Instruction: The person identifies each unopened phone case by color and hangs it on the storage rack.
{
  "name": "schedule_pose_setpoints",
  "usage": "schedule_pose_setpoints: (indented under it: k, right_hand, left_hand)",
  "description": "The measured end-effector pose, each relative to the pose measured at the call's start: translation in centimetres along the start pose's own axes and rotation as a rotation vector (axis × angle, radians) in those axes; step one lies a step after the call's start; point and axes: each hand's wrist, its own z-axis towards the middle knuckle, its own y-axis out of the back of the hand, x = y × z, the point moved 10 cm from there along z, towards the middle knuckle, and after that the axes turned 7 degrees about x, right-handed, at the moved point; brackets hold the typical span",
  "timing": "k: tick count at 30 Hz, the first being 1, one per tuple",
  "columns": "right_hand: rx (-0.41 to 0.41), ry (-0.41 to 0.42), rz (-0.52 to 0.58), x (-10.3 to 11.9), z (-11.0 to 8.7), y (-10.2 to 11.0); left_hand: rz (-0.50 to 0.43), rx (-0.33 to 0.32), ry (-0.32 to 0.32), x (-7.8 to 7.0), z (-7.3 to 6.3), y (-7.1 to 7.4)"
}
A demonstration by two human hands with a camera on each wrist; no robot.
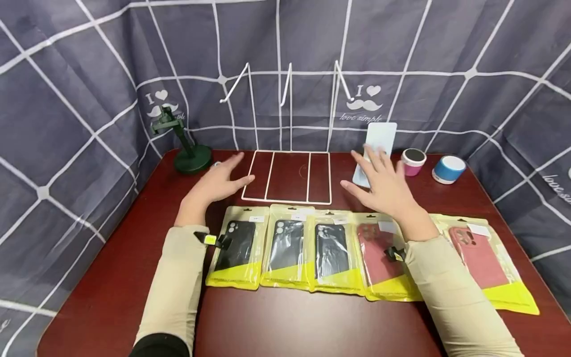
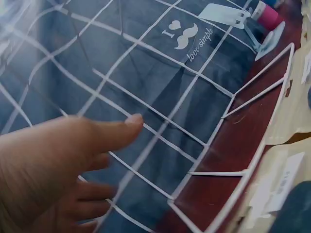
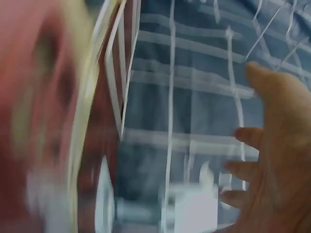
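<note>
My left hand [image 1: 216,182] hovers at the left side of a white wire display rack [image 1: 285,201], fingers loosely extended and holding nothing. On the other side my right hand [image 1: 385,186] has its fingers spread in front of a light blue phone stand [image 1: 382,134]; whether it touches the stand cannot be told. The rack has three upright prongs with hooks. Below the hands lies a row of packaged phone cases, including a black case [image 1: 236,243] and a red case [image 1: 479,255]. In the left wrist view, the thumb and fingers of the left hand [image 2: 53,165] are apart from the rack [image 2: 223,218].
A dark green phone holder [image 1: 193,157] stands at the back left. Toward the back right are a small pink round device [image 1: 413,162] and a blue one [image 1: 448,169]. Dark checked cloth [image 1: 308,29] hangs behind the reddish-brown table [image 1: 321,327].
</note>
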Motion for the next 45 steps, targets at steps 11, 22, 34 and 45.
schedule_pose_setpoints:
  k: [11,22,34,45]
  right_hand:
    - [0.449,0.313,0.173,18.5,6.7,-12.1]
    - [0.557,0.231,0.168,19.4,9.1,-16.8]
    - [0.178,-0.001,0.784,14.4,10.1,-9.1]
    - [-0.282,0.058,1.178,11.4,8.5,1.4]
  left_hand:
    - [-0.249,0.123,-0.091,5.2,3.8,-6.7]
    - [-0.346,0.070,-0.088,5.9,3.1,-7.5]
    - [-0.282,-0.017,-0.136,6.3,3.1,-6.6]
    - [-0.155,-0.068,-0.092,5.6,3.2,-6.8]
